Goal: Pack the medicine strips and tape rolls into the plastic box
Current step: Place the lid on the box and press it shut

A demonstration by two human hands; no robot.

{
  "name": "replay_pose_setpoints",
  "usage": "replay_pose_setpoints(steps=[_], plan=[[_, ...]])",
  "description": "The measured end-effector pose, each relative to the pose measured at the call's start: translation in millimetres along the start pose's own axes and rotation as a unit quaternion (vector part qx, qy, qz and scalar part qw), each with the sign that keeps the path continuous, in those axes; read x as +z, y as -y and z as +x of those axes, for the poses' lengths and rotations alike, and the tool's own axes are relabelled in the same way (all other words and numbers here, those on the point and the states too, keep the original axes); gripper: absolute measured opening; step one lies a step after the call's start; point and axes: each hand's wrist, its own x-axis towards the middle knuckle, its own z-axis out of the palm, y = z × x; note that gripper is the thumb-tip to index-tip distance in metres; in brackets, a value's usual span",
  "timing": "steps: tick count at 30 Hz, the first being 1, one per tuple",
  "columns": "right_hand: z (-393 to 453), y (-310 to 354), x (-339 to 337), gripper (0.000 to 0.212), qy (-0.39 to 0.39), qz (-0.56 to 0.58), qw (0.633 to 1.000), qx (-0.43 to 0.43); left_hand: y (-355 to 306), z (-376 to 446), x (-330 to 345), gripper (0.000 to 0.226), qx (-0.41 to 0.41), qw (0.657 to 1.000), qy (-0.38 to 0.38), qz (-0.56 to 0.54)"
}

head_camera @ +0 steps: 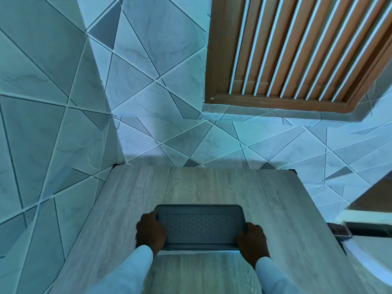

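Gripping each short end of a closed grey rectangular plastic box (199, 227), the left hand (150, 231) and right hand (252, 240) hold it on a grey wood-grain bench (191, 185).

I am looking into what reads as a room in a home, most likely a tiled utility or washroom corner; the walls (148, 66) are faced from edge to edge in pale marbled tiles cut into triangles with light grout lines; a brown wooden louvred window (297, 52) sits high on the right, its slats slanted in a plain frame above a tiled sill; a grey wood-grain table (191, 183) is pushed close to the wall in the corner; at the far right I make out a curved white edge (364, 259), but I cannot tell what fixture it is.
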Motion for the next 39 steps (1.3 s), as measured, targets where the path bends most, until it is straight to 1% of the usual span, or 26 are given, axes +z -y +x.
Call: replay_pose_setpoints(steps=[3, 7, 11, 14, 18, 22, 23, 24, 25, 26, 28, 30, 33, 35, 37, 39], plan=[[-5.2, 1.3, 2.0, 0.009, 0.008, -0.011, 1.0, -0.004, -1.0, -7.3, 0.7, 0.041, -0.003, 1.0, -0.01, 0.0], [-7.3, 0.3, 5.8, 0.012, 0.0, -0.047, 0.999, -0.016, 5.3, -15.4, 3.0, 0.046, 0.009, 1.0, -0.005, 0.014], [-5.6, -2.0, 12.3, 0.024, 0.001, -0.091, 0.996, -0.02, 7.7, -15.9, 2.5, 0.047, 0.039, 0.998, 0.0, 0.045], [-3.6, -0.5, 16.5, 0.031, -0.007, -0.13, 0.991, -0.029, 11.6, -13.6, 3.1, 0.05, 0.074, 0.993, 0.005, 0.096], [-2.0, -2.0, 22.9, 0.039, -0.014, -0.162, 0.986, -0.034, 17.1, -14.9, 6.4, 0.054, 0.102, 0.983, -0.003, 0.152], [-1.9, -11.4, 24.8, 0.063, -0.033, -0.246, 0.964, -0.099, 21.8, -14.0, 6.6, 0.055, 0.145, 0.957, -0.026, 0.249], [-1.5, -11.2, 23.8, 0.066, -0.042, -0.262, 0.956, -0.124, 23.9, -11.2, 6.6, 0.056, 0.163, 0.949, -0.021, 0.27], [1.2, -11.3, 24.6, 0.063, -0.054, -0.272, 0.948, -0.154, 25.9, -7.3, 7.3, 0.058, 0.189, 0.939, -0.016, 0.288], [3.3, -9.4, 26.4, 0.055, -0.063, -0.279, 0.941, -0.181, 27.5, -4.3, 8.1, 0.059, 0.222, 0.928, -0.009, 0.299], [4.6, -6.0, 27.4, 0.05, -0.062, -0.283, 0.936, -0.2, 29.5, -1.3, 11.4, 0.056, 0.268, 0.915, -0.011, 0.302], [7.1, 1.0, 34.0, 0.064, -0.034, -0.298, 0.925, -0.232, 29.5, 1.2, 17.8, 0.042, 0.328, 0.9, -0.014, 0.287], [9.8, 9.5, 40.4, 0.072, -0.015, -0.31, 0.915, -0.258, 20.2, 2.0, 25.0, 0.054, 0.333, 0.9, 0.019, 0.282], [12.8, 25.4, 45.6, 0.083, 0.025, -0.318, 0.907, -0.275, -1.7, 0.8, 32.3, 0.061, 0.332, 0.897, 0.066, 0.283], [13.6, 30.1, 47.4, 0.092, 0.035, -0.309, 0.903, -0.295, -10.0, 1.3, 42.2, 0.064, 0.341, 0.894, 0.09, 0.275], [16.5, 28.9, 51.2, 0.093, 0.024, -0.299, 0.904, -0.304, -17.2, 3.0, 50.5, 0.066, 0.35, 0.891, 0.089, 0.274], [16.5, 27.9, 52.1, 0.087, 0.008, -0.293, 0.908, -0.301, -24.0, 2.4, 55.4, 0.066, 0.35, 0.89, 0.093, 0.278]])
